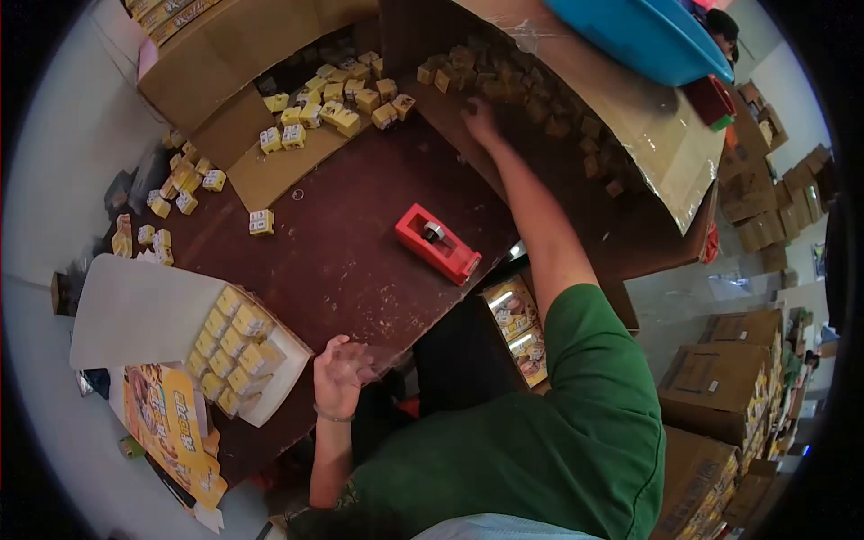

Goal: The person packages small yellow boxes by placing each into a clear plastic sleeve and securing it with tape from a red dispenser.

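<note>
My left hand (337,385) is closed on a crumpled piece of clear plastic (358,362) at the table's front edge. Beside it, an open white carton (277,396) holds rows of small yellow boxes (236,342). My right hand (479,119) reaches far forward to the inner edge of a large cardboard box, close to small wrapped boxes (443,79) in shadow. Its fingers are dark and blurred, and whether they grip anything does not show. Between the hands, a red tape dispenser (437,245) lies on the dark red table (351,211).
Loose yellow boxes (335,94) are heaped on a cardboard flap at the back, with more at the left. A single one (261,222) sits apart. Printed packaging (166,414) lies front left. A blue basin (643,36) is back right; stacked cartons (711,378) stand right.
</note>
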Demonstrator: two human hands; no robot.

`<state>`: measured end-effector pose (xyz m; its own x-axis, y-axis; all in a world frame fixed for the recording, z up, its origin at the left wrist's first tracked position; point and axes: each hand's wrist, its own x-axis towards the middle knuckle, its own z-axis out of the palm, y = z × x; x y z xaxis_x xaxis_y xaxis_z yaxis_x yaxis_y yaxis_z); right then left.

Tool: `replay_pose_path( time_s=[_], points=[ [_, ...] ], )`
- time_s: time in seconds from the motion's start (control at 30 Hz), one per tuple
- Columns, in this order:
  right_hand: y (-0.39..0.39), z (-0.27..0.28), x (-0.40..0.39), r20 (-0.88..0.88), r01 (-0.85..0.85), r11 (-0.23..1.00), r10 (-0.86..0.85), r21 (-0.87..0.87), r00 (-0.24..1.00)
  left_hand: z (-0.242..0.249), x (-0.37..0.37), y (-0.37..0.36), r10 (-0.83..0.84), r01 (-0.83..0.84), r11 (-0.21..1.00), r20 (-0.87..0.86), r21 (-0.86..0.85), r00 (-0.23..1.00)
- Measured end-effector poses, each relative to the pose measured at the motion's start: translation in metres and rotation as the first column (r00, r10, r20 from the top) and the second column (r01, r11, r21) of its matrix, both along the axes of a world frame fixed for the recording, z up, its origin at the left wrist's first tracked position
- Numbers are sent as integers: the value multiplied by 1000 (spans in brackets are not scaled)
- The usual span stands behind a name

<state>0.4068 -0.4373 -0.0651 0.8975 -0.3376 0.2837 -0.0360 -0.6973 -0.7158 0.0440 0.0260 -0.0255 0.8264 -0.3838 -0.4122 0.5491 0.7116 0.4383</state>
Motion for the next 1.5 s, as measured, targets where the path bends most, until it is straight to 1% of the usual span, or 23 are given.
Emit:
replay_pose_path(
  time_s=[0.07,0.17,0.27,0.37,0.4,0.43,0.47,0.53,0.6,0.63,0.67,0.7,0.8,0.9,1.0,1.03,1.1,1.13,1.2,1.23,1.37,1.47,1.5],
  points=[
    [-21,2,27,-17,34,999,-33,39,999,3,2,2,4,-5,1000,-17,-24,1000],
    [-14,3,64,215,-8,1000,14,-29,976,3,4,0,-5,6,1000,-23,15,1000],
    [-1,-12,96,425,234,887,-47,-398,904,-3,7,-2,-36,42,995,-68,88,997],
    [7,4,94,-47,57,957,-73,-286,996,7,15,-11,-69,72,993,-38,93,997],
    [12,8,84,16,-22,999,23,-27,1000,8,18,-10,-86,88,990,-22,111,996],
    [23,14,70,102,-128,967,108,222,989,9,21,-9,-93,92,988,-1,123,996],
    [36,20,53,199,-247,861,174,444,964,9,25,-10,-93,89,987,18,130,996],
    [87,81,-40,262,-477,585,417,656,871,18,34,-14,-134,125,981,53,151,990],
    [131,117,-130,293,-610,453,591,651,752,25,42,-23,-179,156,973,130,172,975],
    [151,132,-171,274,-604,402,627,688,729,27,45,-28,-201,169,970,183,177,962],
    [171,134,-203,312,-629,403,615,665,724,34,49,-34,-223,189,968,222,165,949],
    [183,134,-228,337,-697,501,629,513,700,41,49,-40,-251,216,964,255,159,934],
    [204,126,-283,257,-715,615,670,333,696,49,41,-53,-208,185,978,337,100,918],
    [216,117,-316,281,-701,530,664,476,693,52,21,-53,-203,176,979,375,107,904],
    [221,117,-338,239,-660,518,659,545,714,52,2,-50,-219,180,974,385,136,897],
    [219,121,-342,209,-682,554,682,477,701,52,-4,-49,-212,172,975,375,137,902],
    [210,134,-346,181,-684,435,752,586,634,48,-9,-42,-270,240,963,371,126,889],
    [203,136,-344,162,-704,329,831,630,533,41,-10,-37,-333,315,943,371,110,867],
    [197,142,-344,40,-807,268,940,527,338,39,-14,-34,-406,435,900,377,10,833],
    [199,145,-347,5,-812,287,942,508,336,41,-17,-35,-388,419,908,346,-15,854],
    [217,143,-366,90,-779,483,825,400,558,58,-21,-42,-266,280,960,257,-22,929],
    [236,135,-375,227,-679,436,718,591,658,67,-30,-46,-173,144,981,248,131,953],
    [237,136,-375,187,-609,400,712,685,677,63,-31,-47,-170,130,980,290,153,942]
  ],
)
